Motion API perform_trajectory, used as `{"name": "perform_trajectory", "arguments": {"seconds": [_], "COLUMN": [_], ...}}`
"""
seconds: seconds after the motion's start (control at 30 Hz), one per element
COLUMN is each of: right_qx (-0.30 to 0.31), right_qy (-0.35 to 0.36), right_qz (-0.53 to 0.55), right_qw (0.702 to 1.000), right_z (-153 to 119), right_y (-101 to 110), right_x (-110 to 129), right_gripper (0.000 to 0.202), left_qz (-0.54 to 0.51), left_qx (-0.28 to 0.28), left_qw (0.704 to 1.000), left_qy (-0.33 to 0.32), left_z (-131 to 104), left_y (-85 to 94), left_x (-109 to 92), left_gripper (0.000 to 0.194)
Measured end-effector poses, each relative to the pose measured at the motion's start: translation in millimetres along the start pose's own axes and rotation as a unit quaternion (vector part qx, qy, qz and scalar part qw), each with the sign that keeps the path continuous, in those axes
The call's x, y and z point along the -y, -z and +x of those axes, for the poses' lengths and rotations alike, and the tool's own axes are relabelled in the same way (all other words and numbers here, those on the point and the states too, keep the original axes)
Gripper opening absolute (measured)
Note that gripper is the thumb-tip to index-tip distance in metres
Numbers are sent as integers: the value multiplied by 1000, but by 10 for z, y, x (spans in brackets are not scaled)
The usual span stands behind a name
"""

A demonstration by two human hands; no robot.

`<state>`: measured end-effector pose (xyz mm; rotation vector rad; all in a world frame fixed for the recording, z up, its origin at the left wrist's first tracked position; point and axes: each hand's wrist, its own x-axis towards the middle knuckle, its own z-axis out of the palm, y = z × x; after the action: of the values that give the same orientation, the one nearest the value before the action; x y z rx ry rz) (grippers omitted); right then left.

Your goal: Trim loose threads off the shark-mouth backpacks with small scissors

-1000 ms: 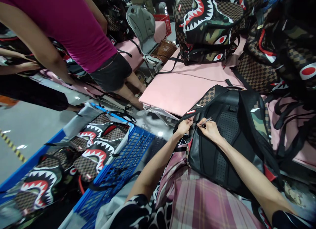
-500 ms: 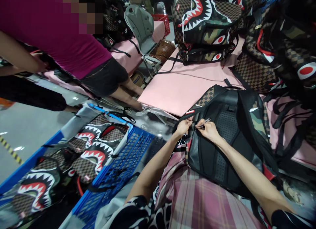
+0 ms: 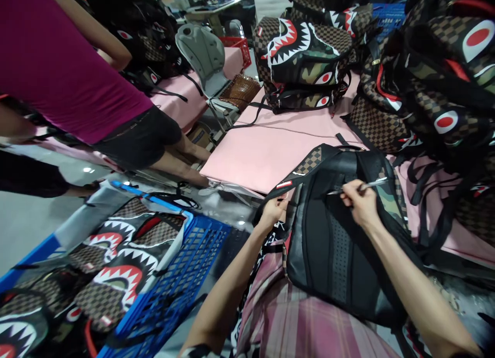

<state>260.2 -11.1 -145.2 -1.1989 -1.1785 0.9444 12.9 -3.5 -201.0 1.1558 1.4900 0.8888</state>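
Note:
A black backpack (image 3: 315, 244) with a padded back panel lies tilted across my lap and the edge of the pink table (image 3: 251, 157), back side up. My left hand (image 3: 274, 212) is closed on the backpack's left shoulder strap (image 3: 297, 180), near a small red and white label (image 3: 284, 185). Above the upper back panel, my right hand (image 3: 361, 199) is closed around a slim silvery tool (image 3: 376, 183). One end of the tool sticks out to the right and a thin tip points left; its exact kind is not clear.
On my left stands a blue plastic crate (image 3: 204, 244) with several shark-mouth backpacks (image 3: 119, 275). More backpacks (image 3: 301, 59) are piled at the back and right of the table. A person in a magenta top (image 3: 77, 74) stands at the far left, near a grey chair (image 3: 201, 51).
My right hand has moved right and up, away from my left hand, with the tool in it. My left hand stays at the strap. The whole view has shifted a little.

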Motion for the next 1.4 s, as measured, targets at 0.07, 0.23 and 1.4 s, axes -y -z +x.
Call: {"name": "perform_trajectory", "arguments": {"seconds": [0.07,0.23,1.4], "right_qx": [-46,-208,-301], "right_qy": [-6,-7,-120], "right_qz": [55,52,88], "right_qw": [997,977,942], "right_z": [28,-333,-1333], "right_y": [374,1311,1872], "right_x": [164,325,-183], "right_gripper": [19,23,23], "left_qz": [-23,-16,359], "left_qx": [17,150,332], "left_qw": [999,988,682], "left_qy": [-14,-31,-544], "left_z": [-41,-331,-575], "left_y": [63,-61,-1623], "left_x": [-179,-470,-647], "left_gripper": [36,35,12]}}
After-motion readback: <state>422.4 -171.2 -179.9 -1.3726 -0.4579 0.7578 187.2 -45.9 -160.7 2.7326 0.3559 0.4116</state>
